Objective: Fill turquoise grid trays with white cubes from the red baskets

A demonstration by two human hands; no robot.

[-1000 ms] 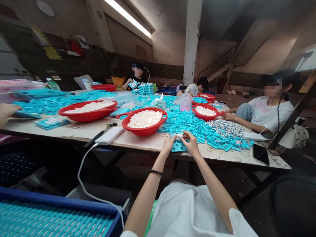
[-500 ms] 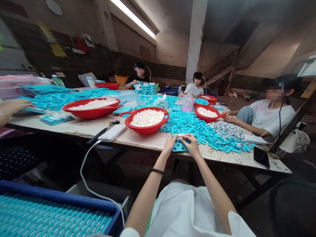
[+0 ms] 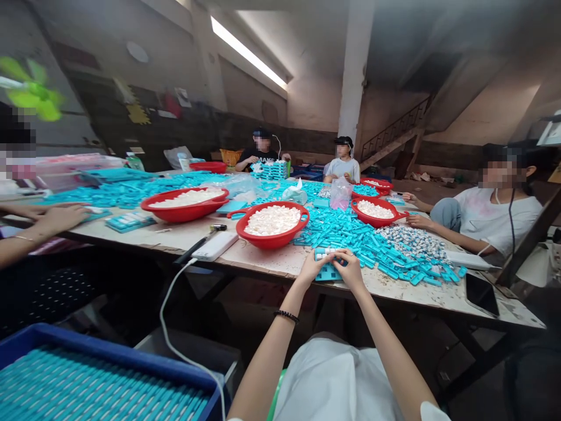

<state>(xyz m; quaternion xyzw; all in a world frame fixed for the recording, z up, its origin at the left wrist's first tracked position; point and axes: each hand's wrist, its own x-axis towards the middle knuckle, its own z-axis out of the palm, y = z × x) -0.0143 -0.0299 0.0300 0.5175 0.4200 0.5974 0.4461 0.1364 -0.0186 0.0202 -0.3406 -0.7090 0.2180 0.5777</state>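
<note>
At the table's near edge lies a small turquoise plastic frame [image 3: 328, 273] with square openings and white pieces [image 3: 322, 255] along its far row. My left hand [image 3: 311, 267] grips the frame's left side, its fingers reaching over the far row. From the right, my right hand [image 3: 349, 269] closes its fingertips against the same row, meeting the left fingers. Whatever small piece sits between the right fingertips is hidden. Just beyond my hands spreads a heap of turquoise plastic parts [image 3: 350, 234]. A red basin [image 3: 274, 240] full of white pieces stands to the left.
More red basins [image 3: 186, 213] stand around the table. A white power bank [image 3: 215, 246] with a cable lies left, a phone [image 3: 481, 292] right. A blue crate [image 3: 109, 351] of turquoise parts is at lower left. Co-workers sit around; one co-worker's hand [image 3: 65, 217] is at far left.
The camera view has tilted up and turned left. My fingers have come down from above the frame's far edge onto its far row, where white pieces now show.
</note>
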